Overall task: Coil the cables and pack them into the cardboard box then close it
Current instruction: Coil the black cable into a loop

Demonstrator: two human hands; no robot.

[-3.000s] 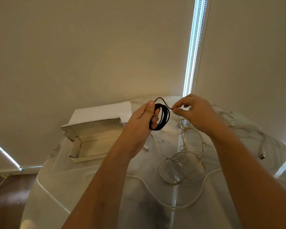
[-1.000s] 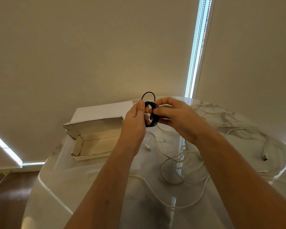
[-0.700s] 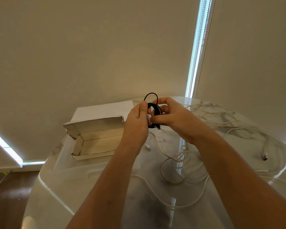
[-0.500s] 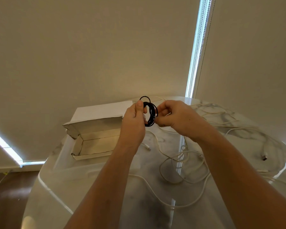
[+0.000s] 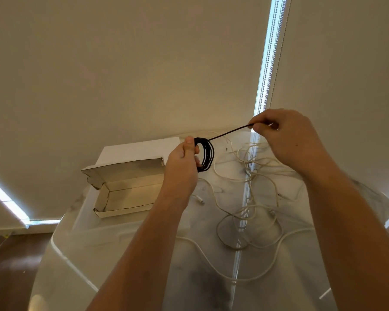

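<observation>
White cables sprawled loose on the glossy counter, black cable coiled in hand above them.

Nearest, the white cables (image 5: 247, 221) lie tangled across the counter (image 5: 121, 254), none coiled yet. Above them the left hand (image 5: 182, 162) has its grip curled around the black cable (image 5: 206, 154), thumb on top of the loops. The right hand (image 5: 285, 135) pinches that cable's free tail between thumb and fingertips and holds it taut, up and away from the coil. Left of the coil and a little beyond it, the cardboard box (image 5: 126, 194) sits open on the counter, lid flap up, nothing visible inside. The likely risk: if the tail is pulled too hard or the left grip loosens, the loops could spring apart. A loose tail might also let the coil unravel on its way to the box.
</observation>
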